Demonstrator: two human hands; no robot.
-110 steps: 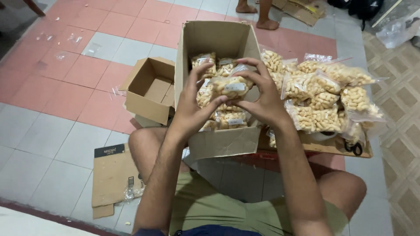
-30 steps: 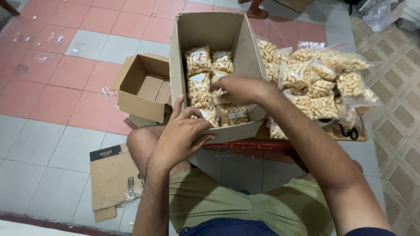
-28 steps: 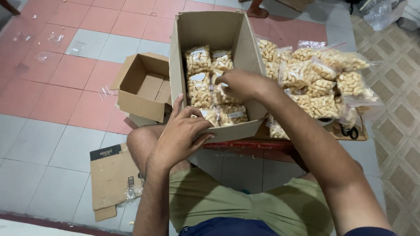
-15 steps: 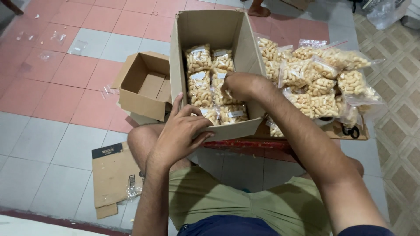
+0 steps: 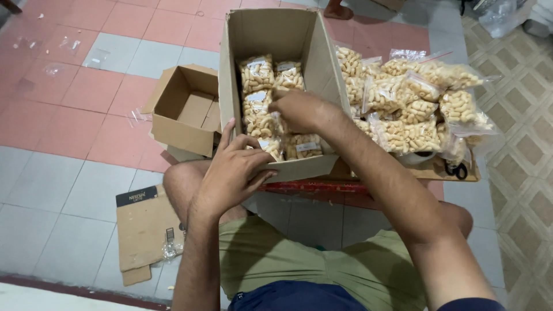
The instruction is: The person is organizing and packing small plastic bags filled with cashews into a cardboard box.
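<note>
A person is sitting on the tiled floor (image 5: 69,190) with a tall open cardboard box (image 5: 230,86) standing between the knees. Inside the box, five clear packets of pale snacks (image 5: 257,74) are showing: two side by side at the far end, one below them on the left, and two nearer ones at the near end, partly covered by the hands.

The right hand (image 5: 299,109) is reaching down into the box from the right, fingers curled over the packets in the middle; it is touching them, but whether it is gripping one cannot be told, since the fingertips are hidden. The left hand (image 5: 236,173) is resting on the near left corner of the box, fingers spread and loosely open, the thumb lying along the near wall and the fingertips touching the nearest packet.

To the right of the box, a heap of the same packets (image 5: 415,103) is lying on a flat cardboard sheet (image 5: 432,170); roughly ten are showing, though overlaps are making an exact count impossible. One pair of black-handled scissors (image 5: 456,170) is lying at the sheet's near right edge.

On the left, one smaller open cardboard box (image 5: 184,112) is sitting empty just beside the tall one. Nearer, one flattened piece of cardboard (image 5: 144,230) is lying on the floor by the left knee.
</note>
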